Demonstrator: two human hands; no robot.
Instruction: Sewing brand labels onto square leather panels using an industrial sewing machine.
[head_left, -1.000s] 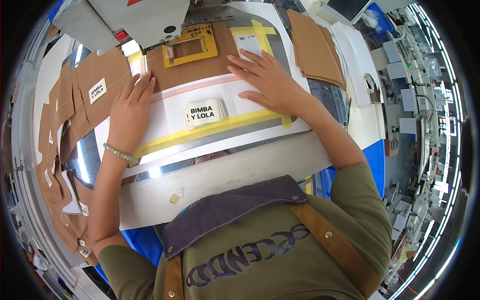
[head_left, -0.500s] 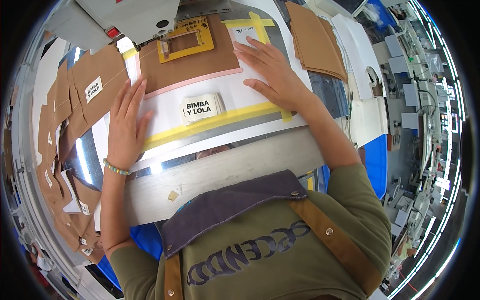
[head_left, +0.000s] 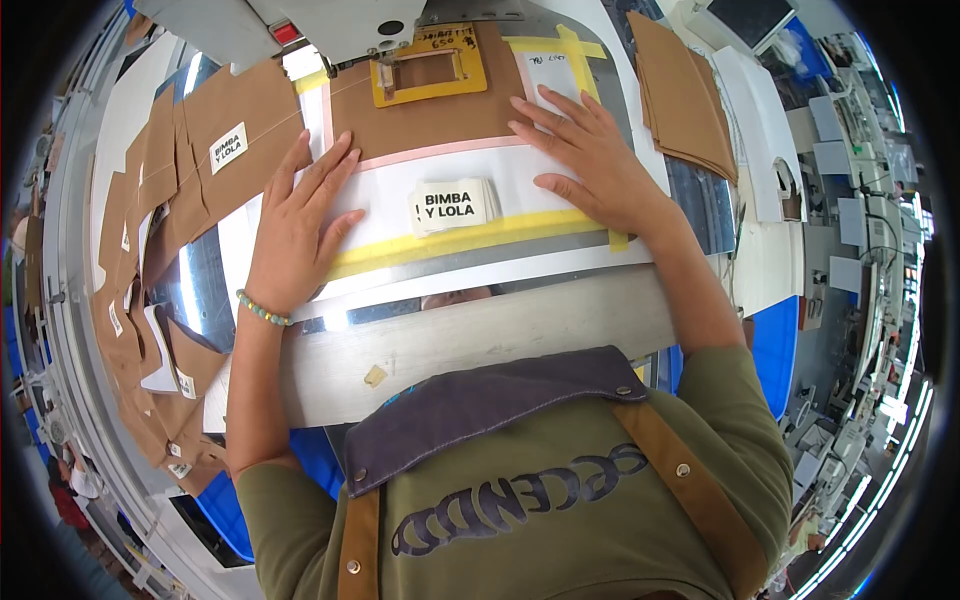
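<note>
On the white template board (head_left: 380,215) both hands lie flat, fingers spread, gripping nothing — left hand (head_left: 300,225) and right hand (head_left: 590,160) flanking a small white label stack (head_left: 455,205) below the brown fabric piece (head_left: 430,115).

Sewing machine (head_left: 330,25) cut off by the top edge. Brown piece (head_left: 430,105) partly hidden under the yellow frame (head_left: 430,70).

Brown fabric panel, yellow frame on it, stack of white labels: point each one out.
brown fabric panel (head_left: 420,112): head view, bare middle of the panel below the frame.
yellow frame (head_left: 428,92): head view, its lower bar.
stack of white labels (head_left: 452,206): head view, centre of the top label.
</note>
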